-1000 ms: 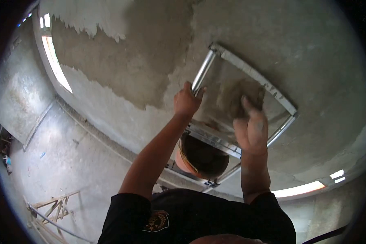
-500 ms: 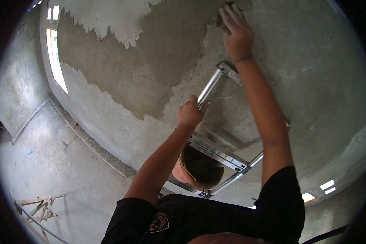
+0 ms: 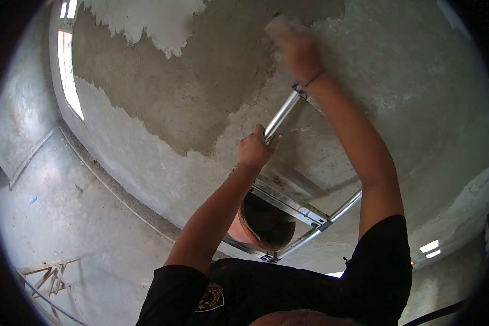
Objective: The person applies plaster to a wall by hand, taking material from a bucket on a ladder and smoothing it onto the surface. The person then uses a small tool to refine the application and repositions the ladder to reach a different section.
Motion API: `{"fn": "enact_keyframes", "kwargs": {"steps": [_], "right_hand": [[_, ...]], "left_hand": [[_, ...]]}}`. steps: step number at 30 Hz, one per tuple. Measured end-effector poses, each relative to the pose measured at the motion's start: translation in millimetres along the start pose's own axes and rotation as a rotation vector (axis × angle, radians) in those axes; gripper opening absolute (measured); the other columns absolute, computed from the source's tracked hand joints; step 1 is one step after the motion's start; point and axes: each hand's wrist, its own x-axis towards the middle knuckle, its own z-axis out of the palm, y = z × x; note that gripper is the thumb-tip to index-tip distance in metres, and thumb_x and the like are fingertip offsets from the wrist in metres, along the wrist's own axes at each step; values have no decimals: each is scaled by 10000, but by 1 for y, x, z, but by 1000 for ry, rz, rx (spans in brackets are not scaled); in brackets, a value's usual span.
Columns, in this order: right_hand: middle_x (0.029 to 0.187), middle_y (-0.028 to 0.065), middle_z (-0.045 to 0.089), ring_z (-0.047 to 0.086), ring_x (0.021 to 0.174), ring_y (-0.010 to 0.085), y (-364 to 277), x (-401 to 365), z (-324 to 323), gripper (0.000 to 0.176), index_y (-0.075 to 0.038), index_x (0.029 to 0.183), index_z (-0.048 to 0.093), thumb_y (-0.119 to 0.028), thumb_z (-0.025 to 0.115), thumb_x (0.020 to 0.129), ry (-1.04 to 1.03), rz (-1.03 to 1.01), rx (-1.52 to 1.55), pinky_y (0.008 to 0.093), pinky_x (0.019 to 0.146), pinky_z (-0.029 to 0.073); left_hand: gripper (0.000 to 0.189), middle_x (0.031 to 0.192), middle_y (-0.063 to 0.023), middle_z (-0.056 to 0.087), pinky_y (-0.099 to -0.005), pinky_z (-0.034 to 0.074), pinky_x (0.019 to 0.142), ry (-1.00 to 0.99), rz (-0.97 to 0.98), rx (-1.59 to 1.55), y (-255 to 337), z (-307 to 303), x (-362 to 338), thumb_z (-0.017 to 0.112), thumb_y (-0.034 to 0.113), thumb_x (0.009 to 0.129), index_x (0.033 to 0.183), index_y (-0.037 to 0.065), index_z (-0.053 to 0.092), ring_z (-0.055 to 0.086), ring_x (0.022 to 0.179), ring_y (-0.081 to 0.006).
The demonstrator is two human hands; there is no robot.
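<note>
My left hand [image 3: 255, 146] is wrapped round the silver side rail of a ladder [image 3: 281, 115]. My right hand [image 3: 298, 48] is up against the wall [image 3: 168, 87], at the edge of a darker, damp-looking patch of plaster. Motion smears its fingers, and what they hold cannot be made out. Below my left hand, an orange bucket [image 3: 239, 231] with dark contents sits by a ladder rung [image 3: 288, 204], close to my chest.
Far below on the left lies a concrete floor [image 3: 108, 233] with a wooden trestle [image 3: 51, 274]. A bright window opening [image 3: 68, 73] is at the upper left. A raised ledge [image 3: 119, 198] runs along the wall's foot.
My right hand has swept left and slightly down across the wall, and its elbow has swung outward to the right. My left hand keeps its hold on the ladder.
</note>
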Motion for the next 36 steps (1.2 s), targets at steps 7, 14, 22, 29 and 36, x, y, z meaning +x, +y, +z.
{"fn": "enact_keyframes", "kwargs": {"steps": [7,14,22,29,36], "right_hand": [[1294,125,583,503,1247,273,54,-5,-14,365,-33,1191,627,-32,542,837,146,185,-351,395,1067,385],[1332,110,555,452,1302,248,-3,-23,18,423,-74,1244,597,-59,546,825,-230,-54,-132,400,1135,300],[1319,89,567,488,1270,259,45,-12,-2,364,-101,1190,642,-59,529,847,59,101,-373,416,1106,350],[1332,101,555,470,1286,254,5,-6,3,507,-94,1232,618,-32,642,729,-156,-10,-83,407,1112,341],[1334,131,554,469,1291,264,43,35,-8,411,-35,1205,625,-8,589,796,86,183,-253,379,1124,326]], "left_hand": [[484,739,-178,670,-459,527,684,-6,0,-27,0,0,-1,643,521,844,927,62,515,675,711,-369],[487,731,-182,658,-459,526,659,-3,-13,-7,4,-2,-2,643,508,858,959,47,522,675,699,-363],[504,747,-175,655,-456,521,646,16,-1,-6,3,-1,-3,659,506,852,987,40,521,675,707,-356],[495,758,-185,665,-461,525,679,-5,-31,-10,5,-4,-4,642,517,853,981,51,532,676,735,-370],[497,786,-190,662,-469,522,682,-24,-28,-20,7,-7,-4,639,507,866,1005,43,527,676,743,-373]]}}
